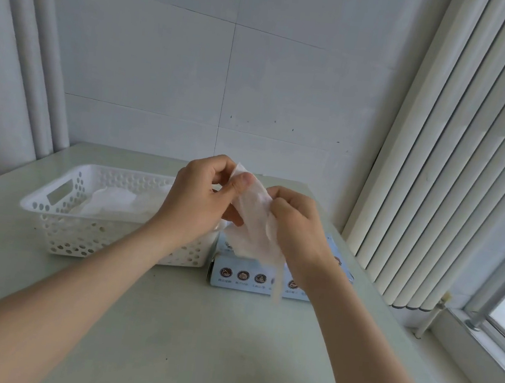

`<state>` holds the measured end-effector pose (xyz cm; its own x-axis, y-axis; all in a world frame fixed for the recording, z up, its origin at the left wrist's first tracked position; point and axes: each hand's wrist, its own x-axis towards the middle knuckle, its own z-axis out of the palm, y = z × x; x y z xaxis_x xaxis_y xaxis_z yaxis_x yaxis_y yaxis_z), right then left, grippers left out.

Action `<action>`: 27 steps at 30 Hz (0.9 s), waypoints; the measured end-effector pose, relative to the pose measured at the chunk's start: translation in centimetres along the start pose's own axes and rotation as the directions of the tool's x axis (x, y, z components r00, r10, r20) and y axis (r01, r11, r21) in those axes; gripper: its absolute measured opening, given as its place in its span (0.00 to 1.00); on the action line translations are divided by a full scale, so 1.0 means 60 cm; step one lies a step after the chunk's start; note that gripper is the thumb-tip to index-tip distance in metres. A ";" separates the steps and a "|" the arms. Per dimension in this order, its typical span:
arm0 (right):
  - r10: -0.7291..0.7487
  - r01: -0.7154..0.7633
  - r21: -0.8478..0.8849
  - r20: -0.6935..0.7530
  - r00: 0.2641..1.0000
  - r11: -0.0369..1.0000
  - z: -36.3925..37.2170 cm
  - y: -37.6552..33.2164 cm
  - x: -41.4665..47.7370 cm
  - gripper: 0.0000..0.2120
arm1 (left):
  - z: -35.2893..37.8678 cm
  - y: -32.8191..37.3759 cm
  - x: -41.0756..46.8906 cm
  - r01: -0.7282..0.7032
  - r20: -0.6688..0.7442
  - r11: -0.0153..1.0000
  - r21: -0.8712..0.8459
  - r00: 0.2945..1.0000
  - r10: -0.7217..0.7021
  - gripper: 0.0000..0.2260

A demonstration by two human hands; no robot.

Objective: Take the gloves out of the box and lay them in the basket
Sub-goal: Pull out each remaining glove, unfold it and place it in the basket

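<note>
Both hands hold one thin glove (254, 220) in the air above the box (261, 279); the left hand (200, 198) pinches its top, the right hand (299, 228) grips lower down; next, probably, carry it left and lay it flat in the basket (63, 214), where gloves already lie.

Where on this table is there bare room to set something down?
The widest bare patch is the near table, in front of the basket and box, between the forearms. A narrow strip lies behind the basket toward the wall. Crowded: above the box, where left hand and right hand hold a glove.
</note>
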<state>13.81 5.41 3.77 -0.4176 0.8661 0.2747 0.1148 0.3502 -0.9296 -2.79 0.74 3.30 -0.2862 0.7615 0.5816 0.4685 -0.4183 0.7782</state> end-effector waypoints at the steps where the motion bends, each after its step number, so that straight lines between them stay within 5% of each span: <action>1: 0.013 -0.015 0.058 0.018 1.000 0.998 -0.003 -0.004 -0.003 0.12 | -0.001 0.001 0.000 0.003 -0.010 1.000 -0.009 1.000 -0.003 0.12; 8: 0.039 -0.049 0.067 0.144 0.989 0.997 -0.007 -0.013 -0.013 0.19 | -0.020 -0.004 0.008 -0.068 -0.094 0.991 0.119 0.992 0.079 0.11; 11: 0.049 -0.048 -0.052 0.021 0.999 0.998 0.003 -0.002 -0.007 0.05 | -0.025 -0.011 0.012 -0.098 -0.096 0.987 0.131 0.989 0.111 0.14; 18: -0.067 0.015 -0.198 -0.260 0.963 0.980 0.020 0.015 0.000 0.19 | -0.026 -0.018 0.018 -0.087 -0.055 0.981 0.175 0.994 0.098 0.19; 23: 0.007 -0.021 -0.082 -0.165 0.986 0.996 0.024 0.016 0.001 0.06 | -0.029 -0.023 0.021 -0.088 -0.047 0.960 0.266 0.993 0.104 0.27; 27: 0.008 -0.023 -0.133 -0.111 0.994 0.991 0.023 0.023 0.005 0.11 | -0.035 -0.020 0.024 -0.099 -0.072 0.949 0.300 0.989 0.126 0.26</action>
<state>12.62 5.64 2.24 -0.3136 0.9034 0.2925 0.2436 0.3743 -0.8947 -5.51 1.32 3.71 -0.2844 0.6650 0.6905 0.7238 -0.3234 0.6095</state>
